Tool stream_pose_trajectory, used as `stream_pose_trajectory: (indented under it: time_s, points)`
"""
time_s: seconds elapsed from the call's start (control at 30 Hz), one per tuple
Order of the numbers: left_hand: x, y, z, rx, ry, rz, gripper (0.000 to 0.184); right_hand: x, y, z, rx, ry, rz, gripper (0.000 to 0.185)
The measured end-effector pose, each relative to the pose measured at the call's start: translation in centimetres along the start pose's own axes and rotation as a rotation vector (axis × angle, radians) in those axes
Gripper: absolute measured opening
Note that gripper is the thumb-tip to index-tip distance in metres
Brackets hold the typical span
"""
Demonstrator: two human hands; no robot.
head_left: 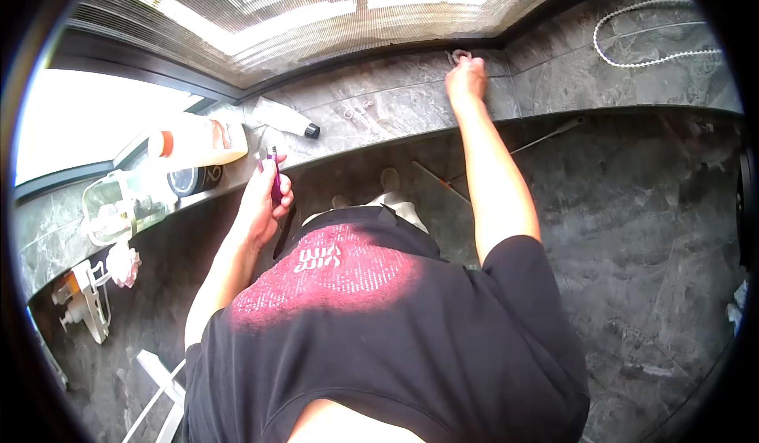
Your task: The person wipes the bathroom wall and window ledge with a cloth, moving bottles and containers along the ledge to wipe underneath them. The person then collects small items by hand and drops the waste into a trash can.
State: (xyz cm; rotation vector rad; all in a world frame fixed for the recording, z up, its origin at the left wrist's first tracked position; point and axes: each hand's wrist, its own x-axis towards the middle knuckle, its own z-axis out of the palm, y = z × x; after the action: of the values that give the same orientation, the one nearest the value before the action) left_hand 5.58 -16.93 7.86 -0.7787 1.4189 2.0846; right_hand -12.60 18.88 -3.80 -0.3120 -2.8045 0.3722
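My left hand (265, 198) is closed around a slim purple object (276, 182) with a dark tip, held upright just in front of the sill's edge; its exact kind is unclear. A second thin, pale tip shows beside it. Stretched forward, my right hand (466, 79) has its fingers pinched together at the back of the grey stone sill (395, 99), by the foot of the window screen. A small greyish thing (460, 54) shows at those fingertips, too small to name. Between the hands, a white tube with a black cap (286, 119) lies on the sill.
On the left of the sill are a white bottle with an orange cap (202, 144), a dark round container (183, 182) and a clear container (118, 210). A beaded cord (624, 65) lies at the right. Thin rods (545, 136) lie below the sill.
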Motion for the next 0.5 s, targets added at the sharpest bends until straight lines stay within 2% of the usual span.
stream_pose_trajectory:
  time_s: [0.03,0.07,0.1,0.13,0.17,0.27,0.3,0.37,0.4,0.43,0.47,0.5]
  points:
    - [-0.1,0.2,0.2,-0.004,-0.008,-0.006,0.028,-0.6,-2.0,0.8,0.537,-0.042,0.424,0.022]
    - [0.0,0.2,0.3,0.0,0.0,-0.002,0.028,-2.1,-4.8,1.3,0.251,-0.196,0.146,0.016]
    - [0.3,0.1,0.4,-0.021,0.007,0.008,0.028,-3.7,-7.7,1.8,-0.103,-0.255,-0.193,0.012]
    - [0.5,0.1,0.6,-0.04,0.012,0.018,0.027,-5.2,-10.5,2.3,-0.347,-0.216,-0.504,0.011]
    - [0.5,0.4,1.2,-0.036,0.018,0.023,0.027,-7.4,-12.5,5.7,-0.02,-0.017,-0.375,0.01]
    - [0.8,1.7,3.3,-0.02,0.025,0.061,0.024,-6.0,-11.1,3.1,0.379,-0.187,-0.379,0.012]
    - [1.2,2.0,3.8,-0.013,0.041,0.062,0.023,-5.3,-9.1,3.8,0.447,-0.143,-0.42,0.015]
    - [2.3,2.2,4.7,0.008,0.025,0.069,0.02,-3.3,-4.2,1.1,0.406,0.066,-0.385,0.014]
    - [2.6,2.5,5.7,0.025,-0.029,0.073,0.02,-2.4,-1.0,0.1,0.382,0.054,-0.288,0.017]
    - [3.2,2.4,6.6,0.049,-0.033,0.064,0.021,-2.4,1.8,-0.4,0.501,-0.096,0.139,0.016]
    - [3.9,2.5,7.7,0.08,-0.039,0.055,0.025,-3.5,2.8,-1.5,0.102,-0.021,0.006,0.014]
    - [4.6,2.8,9.4,0.087,-0.044,0.054,0.025,-5.0,1.9,-1.8,0.344,-0.069,0.108,0.012]
